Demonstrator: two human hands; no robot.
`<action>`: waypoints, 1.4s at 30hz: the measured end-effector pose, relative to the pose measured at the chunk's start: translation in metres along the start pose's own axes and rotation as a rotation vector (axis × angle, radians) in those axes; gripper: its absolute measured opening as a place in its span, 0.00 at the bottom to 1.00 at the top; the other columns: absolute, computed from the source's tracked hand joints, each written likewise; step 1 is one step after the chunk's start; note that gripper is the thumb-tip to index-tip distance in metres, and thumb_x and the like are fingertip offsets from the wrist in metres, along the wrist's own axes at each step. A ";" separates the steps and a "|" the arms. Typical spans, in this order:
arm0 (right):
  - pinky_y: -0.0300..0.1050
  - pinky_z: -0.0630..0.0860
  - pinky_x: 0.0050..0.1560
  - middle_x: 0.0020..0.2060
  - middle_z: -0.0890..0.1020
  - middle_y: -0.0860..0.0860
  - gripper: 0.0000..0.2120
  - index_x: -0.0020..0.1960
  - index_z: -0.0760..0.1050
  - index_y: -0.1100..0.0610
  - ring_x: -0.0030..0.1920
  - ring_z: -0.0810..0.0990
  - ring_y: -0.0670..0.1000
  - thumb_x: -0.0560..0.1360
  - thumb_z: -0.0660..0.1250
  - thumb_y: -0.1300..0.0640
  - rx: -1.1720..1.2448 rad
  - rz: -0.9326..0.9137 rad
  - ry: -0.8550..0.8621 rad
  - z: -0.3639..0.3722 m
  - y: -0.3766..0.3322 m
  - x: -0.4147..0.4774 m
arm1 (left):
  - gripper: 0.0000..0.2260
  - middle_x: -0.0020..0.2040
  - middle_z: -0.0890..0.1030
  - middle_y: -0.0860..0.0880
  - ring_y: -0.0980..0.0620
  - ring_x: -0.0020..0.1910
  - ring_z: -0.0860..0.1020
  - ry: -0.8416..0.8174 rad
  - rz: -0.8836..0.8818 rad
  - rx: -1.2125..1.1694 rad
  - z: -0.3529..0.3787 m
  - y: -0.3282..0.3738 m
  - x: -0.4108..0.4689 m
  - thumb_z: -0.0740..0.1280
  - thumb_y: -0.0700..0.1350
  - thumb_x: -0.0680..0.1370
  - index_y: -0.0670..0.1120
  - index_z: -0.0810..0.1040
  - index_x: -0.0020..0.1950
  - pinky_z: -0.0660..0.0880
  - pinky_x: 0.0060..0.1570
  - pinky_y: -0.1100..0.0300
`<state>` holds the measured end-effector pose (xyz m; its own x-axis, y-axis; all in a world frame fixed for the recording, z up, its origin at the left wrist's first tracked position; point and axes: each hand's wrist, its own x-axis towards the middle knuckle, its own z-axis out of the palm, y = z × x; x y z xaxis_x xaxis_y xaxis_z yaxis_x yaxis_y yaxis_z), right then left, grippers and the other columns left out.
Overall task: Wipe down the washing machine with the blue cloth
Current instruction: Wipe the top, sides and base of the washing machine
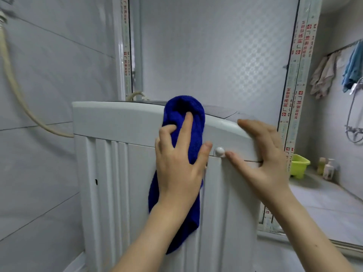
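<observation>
Both hands are up against the washing machine (121, 173) at mid-frame. My left hand (178, 165) presses the blue cloth (184, 122) flat on its upper front edge, fingers spread over it. My right hand (261, 160) lies open on the panel, beside a small white knob (219, 151).

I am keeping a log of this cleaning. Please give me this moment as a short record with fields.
place: bathroom
machine: white washing machine
cloth: blue cloth, pressed on the machine's upper panel, its tail hanging down
left hand: holds the cloth against the machine
right hand: open, flat on the machine by the round white knob
</observation>
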<state>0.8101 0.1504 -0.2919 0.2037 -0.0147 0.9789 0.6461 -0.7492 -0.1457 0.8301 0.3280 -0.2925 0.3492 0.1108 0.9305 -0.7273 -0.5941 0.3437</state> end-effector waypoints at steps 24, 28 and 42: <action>0.49 0.69 0.70 0.68 0.74 0.51 0.23 0.72 0.71 0.59 0.71 0.71 0.54 0.80 0.58 0.51 0.187 0.030 -0.151 -0.016 0.001 -0.002 | 0.23 0.62 0.68 0.50 0.48 0.57 0.74 -0.001 0.004 0.080 -0.002 -0.005 -0.005 0.64 0.55 0.78 0.56 0.67 0.73 0.74 0.52 0.54; 0.43 0.65 0.73 0.68 0.75 0.52 0.23 0.72 0.71 0.59 0.74 0.69 0.50 0.80 0.57 0.52 0.240 0.064 -0.148 -0.016 0.001 -0.003 | 0.24 0.62 0.67 0.50 0.48 0.55 0.75 0.050 -0.120 0.007 0.006 0.011 -0.007 0.63 0.56 0.77 0.56 0.67 0.73 0.74 0.50 0.54; 0.33 0.48 0.78 0.82 0.52 0.42 0.37 0.83 0.46 0.48 0.81 0.50 0.42 0.80 0.63 0.47 0.025 0.268 -0.028 0.007 -0.010 -0.117 | 0.22 0.63 0.67 0.49 0.49 0.53 0.73 -0.021 0.064 0.129 0.015 -0.013 -0.095 0.65 0.53 0.79 0.53 0.68 0.73 0.74 0.48 0.57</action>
<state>0.7852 0.1642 -0.4057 0.3904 -0.1919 0.9004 0.5842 -0.7042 -0.4034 0.8150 0.3138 -0.3878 0.3177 0.0532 0.9467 -0.6672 -0.6969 0.2630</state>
